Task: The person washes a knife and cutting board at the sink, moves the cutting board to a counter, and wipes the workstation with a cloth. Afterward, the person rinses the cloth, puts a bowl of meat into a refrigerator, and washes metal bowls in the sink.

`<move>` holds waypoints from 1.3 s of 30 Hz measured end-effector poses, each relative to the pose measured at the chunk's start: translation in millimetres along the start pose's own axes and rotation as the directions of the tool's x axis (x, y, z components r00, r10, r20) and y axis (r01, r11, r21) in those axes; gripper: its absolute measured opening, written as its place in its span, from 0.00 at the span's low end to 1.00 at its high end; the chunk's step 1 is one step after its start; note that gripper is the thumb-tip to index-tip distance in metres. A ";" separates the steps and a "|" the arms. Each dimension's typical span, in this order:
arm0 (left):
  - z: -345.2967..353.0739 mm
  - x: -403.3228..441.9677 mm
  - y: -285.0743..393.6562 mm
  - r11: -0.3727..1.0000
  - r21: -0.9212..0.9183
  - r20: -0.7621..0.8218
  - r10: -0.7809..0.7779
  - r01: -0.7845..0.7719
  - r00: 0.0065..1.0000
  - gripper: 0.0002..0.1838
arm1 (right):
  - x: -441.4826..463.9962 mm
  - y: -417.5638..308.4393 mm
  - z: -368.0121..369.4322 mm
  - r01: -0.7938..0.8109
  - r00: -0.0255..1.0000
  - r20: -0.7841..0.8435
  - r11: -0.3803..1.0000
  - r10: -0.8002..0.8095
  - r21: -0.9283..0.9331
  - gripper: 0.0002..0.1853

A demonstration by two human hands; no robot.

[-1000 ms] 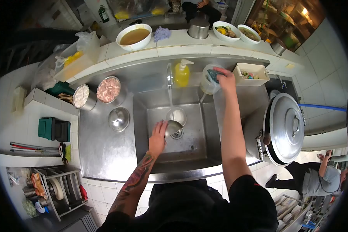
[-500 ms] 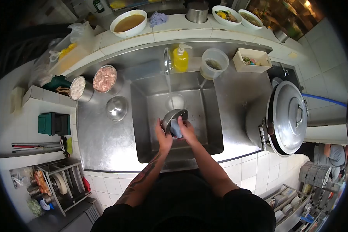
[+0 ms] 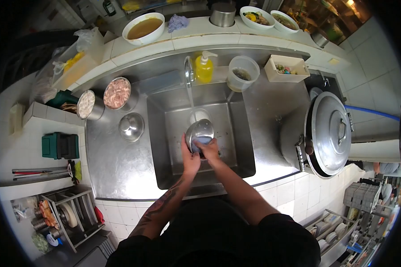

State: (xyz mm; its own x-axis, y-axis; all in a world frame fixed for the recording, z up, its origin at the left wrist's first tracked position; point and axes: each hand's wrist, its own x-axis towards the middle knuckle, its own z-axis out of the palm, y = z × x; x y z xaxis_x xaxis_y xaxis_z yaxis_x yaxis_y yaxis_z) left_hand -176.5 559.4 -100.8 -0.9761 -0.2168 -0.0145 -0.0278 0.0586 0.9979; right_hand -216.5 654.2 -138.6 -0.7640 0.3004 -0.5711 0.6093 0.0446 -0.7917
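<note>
Over the sink (image 3: 231,167), my left hand (image 3: 190,156) grips a shiny metal bowl (image 3: 201,127) by its left side. Inside the bowl, my right hand (image 3: 211,150) presses a bluish-grey cloth or sponge (image 3: 204,139) against the metal; its exact kind is hard to make out. The bowl is tilted so its inner face shows. Just beyond it, a stream of water runs from the faucet (image 3: 188,73) onto a round white thing (image 3: 200,115) on the sink floor, partly hidden by the bowl.
Left of the sink stand an upturned metal bowl (image 3: 131,127) and a container of raw meat (image 3: 117,92). Behind are a yellow soap bottle (image 3: 204,70) and a clear plastic tub (image 3: 243,75). A large lidded pot (image 3: 294,140) stands right. A soup bowl (image 3: 143,29) sits on the ledge.
The bowl has turned from edge-on so that its inside now faces up more. My right hand has shifted slightly lower with the cloth or sponge. The whole view has moved a little.
</note>
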 end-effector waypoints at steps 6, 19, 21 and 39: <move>-28.8 12.8 7.5 0.981 0.060 0.142 -0.191 0.184 0.971 0.47 | 45.6 7.4 -24.4 0.481 0.863 0.109 0.736 -0.493 -0.476 0.22; -20.8 12.8 -5.2 0.977 0.114 0.041 -0.188 0.182 0.981 0.45 | 46.0 12.6 0.7 0.368 0.906 -0.150 0.912 -0.396 -0.181 0.26; -20.0 19.1 -14.0 0.996 0.040 0.021 -0.081 0.080 0.996 0.44 | 15.4 6.6 6.7 -0.350 0.921 0.179 0.937 0.347 -0.015 0.25; -17.5 18.3 -7.7 0.955 0.107 0.176 -0.291 0.276 0.940 0.45 | 42.0 24.9 -25.2 0.509 0.768 -0.136 0.726 -0.625 -0.464 0.24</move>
State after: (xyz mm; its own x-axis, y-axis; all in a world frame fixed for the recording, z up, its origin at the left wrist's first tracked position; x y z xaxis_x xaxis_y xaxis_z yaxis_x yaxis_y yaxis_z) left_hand -190.4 538.0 -107.7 -0.9476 -0.0490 -0.3156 -0.3191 0.1003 0.9424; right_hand -228.1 692.0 -176.8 -0.9392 0.3324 0.0859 0.1519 0.6268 -0.7642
